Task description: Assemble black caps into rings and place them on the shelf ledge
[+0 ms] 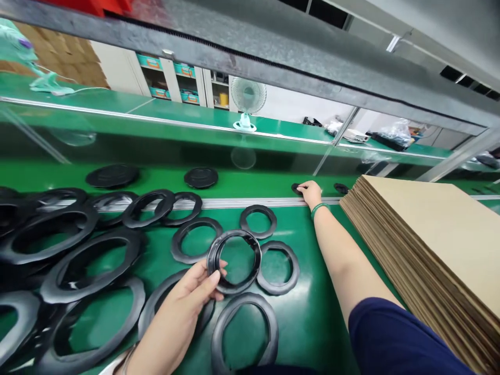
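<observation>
My left hand (191, 297) holds a glossy black rubber ring (233, 239) upright by its lower edge, low in the view. Several similar flat black rings lie on the green belt (312, 291) around it, and one (278, 267) sits just to its right. My right arm stretches far forward in a navy sleeve, with a green band on the wrist. My right hand (310, 194) lies across the metal rail (219, 203), its fingers on a small black piece (296, 188) that they partly hide.
A tall stack of corrugated cardboard sheets (425, 255) stands to the right of my right arm. Black discs (200, 177) lie on the far green belt behind the rail. Beyond a glass panel (164, 136) stand a white fan (248, 96) and shelving (175, 78).
</observation>
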A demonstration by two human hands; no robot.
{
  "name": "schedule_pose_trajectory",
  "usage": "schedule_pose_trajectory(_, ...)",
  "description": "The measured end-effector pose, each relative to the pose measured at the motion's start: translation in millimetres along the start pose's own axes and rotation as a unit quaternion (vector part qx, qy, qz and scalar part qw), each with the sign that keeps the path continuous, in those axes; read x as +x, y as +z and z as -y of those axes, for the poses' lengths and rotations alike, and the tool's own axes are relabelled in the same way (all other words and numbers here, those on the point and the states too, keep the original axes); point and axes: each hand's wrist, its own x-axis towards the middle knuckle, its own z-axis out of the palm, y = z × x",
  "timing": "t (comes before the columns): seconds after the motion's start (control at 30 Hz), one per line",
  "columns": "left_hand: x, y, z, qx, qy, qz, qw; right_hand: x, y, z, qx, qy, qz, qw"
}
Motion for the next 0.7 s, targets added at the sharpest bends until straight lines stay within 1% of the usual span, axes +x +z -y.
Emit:
schedule_pose_trajectory(0.07, -4.4, 2.3, 0.2, -0.029, -0.021, 0.019, 0.999, -8.7, -4.5, 8.2, 0.03, -0.002, -0.025, 0.999)
schedule_pose_trajectory(0.13, -8.2, 3.8, 3.2, -0.045, -0.029, 0.033, 0.998, -26.4, -9.5, 22.1, 0.07, -0.008, -0.056, 0.996)
schedule_pose_trajectory(0.2, -10.6, 5.0, 7.7, -0.054, -0.022, 0.038, 0.998, -53.0, -15.2, 42.2, 0.115, -0.02, -0.073, 0.99)
schedule_pose_trajectory(0.3, -11.7, 6.4, 12.5, -0.062, 0.003, 0.047, 0.997, -106.3, -30.2, 84.0, 0.179, -0.06, -0.055, 0.981)
schedule_pose_trajectory(0.4, -11.9, 7.1, 13.5, -0.049, 0.023, 0.057, 0.997, -166.0, -55.3, 135.3, 0.232, -0.131, -0.025, 0.963)
schedule_pose_trajectory(0.47, -11.9, 6.7, 13.7, -0.035, 0.024, 0.063, 0.997, -202.4, -71.2, 166.7, 0.279, -0.215, -0.008, 0.936)
schedule_pose_trajectory(0.53, -11.6, 5.5, 14.9, -0.022, 0.021, 0.065, 0.997, -231.9, -79.4, 188.1, 0.295, -0.281, 0.021, 0.913)
schedule_pose_trajectory(0.6, -10.7, 4.0, 17.2, 0.002, 0.033, 0.063, 0.998, -252.4, -78.0, 196.3, 0.291, -0.333, 0.049, 0.895)
schedule_pose_trajectory(0.7, -9.3, 2.8, 21.2, 0.05, 0.066, 0.067, 0.994, -267.1, -64.7, 190.0, 0.255, -0.405, 0.063, 0.876)
